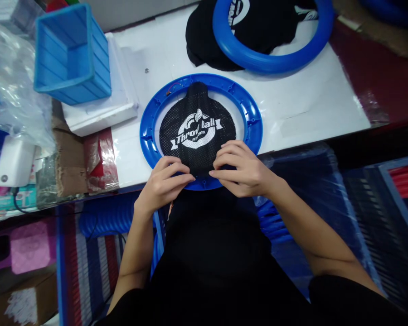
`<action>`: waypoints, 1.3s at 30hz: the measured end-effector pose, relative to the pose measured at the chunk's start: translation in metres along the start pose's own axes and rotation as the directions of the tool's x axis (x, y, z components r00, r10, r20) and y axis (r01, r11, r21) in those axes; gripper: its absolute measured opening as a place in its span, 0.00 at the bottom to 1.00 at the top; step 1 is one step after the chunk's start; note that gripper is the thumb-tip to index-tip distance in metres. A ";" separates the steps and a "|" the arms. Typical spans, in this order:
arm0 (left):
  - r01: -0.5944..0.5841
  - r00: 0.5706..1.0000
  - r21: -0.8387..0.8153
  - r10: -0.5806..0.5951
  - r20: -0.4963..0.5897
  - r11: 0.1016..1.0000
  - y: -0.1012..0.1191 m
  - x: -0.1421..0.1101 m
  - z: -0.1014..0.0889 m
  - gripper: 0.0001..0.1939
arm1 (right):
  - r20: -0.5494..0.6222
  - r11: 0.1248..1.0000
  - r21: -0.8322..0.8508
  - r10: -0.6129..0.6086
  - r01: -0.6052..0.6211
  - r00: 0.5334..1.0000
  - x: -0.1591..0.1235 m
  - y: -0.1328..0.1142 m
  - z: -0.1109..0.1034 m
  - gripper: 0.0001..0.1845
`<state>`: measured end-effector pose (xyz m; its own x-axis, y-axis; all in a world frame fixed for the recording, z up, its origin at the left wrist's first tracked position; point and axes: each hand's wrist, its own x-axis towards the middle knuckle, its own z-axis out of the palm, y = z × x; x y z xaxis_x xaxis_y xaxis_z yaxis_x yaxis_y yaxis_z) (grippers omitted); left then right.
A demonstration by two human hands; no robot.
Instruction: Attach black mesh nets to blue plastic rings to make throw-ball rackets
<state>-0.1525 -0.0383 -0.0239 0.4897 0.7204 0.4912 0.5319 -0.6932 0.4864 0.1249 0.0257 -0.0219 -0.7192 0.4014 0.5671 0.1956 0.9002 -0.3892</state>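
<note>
A blue plastic ring [254, 122] lies on the white table top, its hollow side with small posts facing up. Across its opening is a black mesh cloth [204, 102] printed with a white "Throw Ball" logo; its far end overlaps the ring's far rim. My left hand [166, 181] pinches the cloth's near edge at the left, over the near rim. At the right of that same edge, my right hand [241, 167] pinches the cloth between thumb and fingers. A small part with a red wire [170, 92] sits in the ring's upper left channel.
Behind lies another blue ring [272, 63] on a pile of black cloths [204, 36]. To the left, a blue bin [102, 68] stands on a white foam block [102, 120]. A white device [15, 160] with a cable is at far left. Blue rings [109, 217] are stacked below the table edge.
</note>
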 end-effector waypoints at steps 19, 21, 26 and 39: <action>0.391 0.916 0.463 -0.386 -0.111 0.795 0.010 0.043 -0.026 0.08 | 0.126 0.988 -0.122 -0.078 0.094 0.989 0.013 -0.014 -0.015 0.13; 0.537 0.811 0.587 -0.563 -0.161 0.606 0.005 0.053 -0.023 0.13 | 0.216 0.994 -0.069 -0.068 0.085 0.974 0.026 -0.009 -0.024 0.12; 0.642 0.689 0.572 -0.712 -0.139 0.510 -0.005 0.059 -0.007 0.11 | 0.333 0.997 -0.022 -0.057 0.068 0.941 0.097 0.031 -0.013 0.14; 0.744 0.518 -0.114 -0.676 -0.524 0.658 -0.010 0.023 -0.006 0.07 | 0.470 0.939 0.341 -0.137 -0.036 0.872 0.174 0.087 0.052 0.14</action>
<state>-0.1508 -0.0149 -0.0135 -0.4683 0.8294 0.3045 0.6358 0.0771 0.7680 -0.0181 0.1648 0.0048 -0.9672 0.1476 0.2067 -0.0174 0.7734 -0.6337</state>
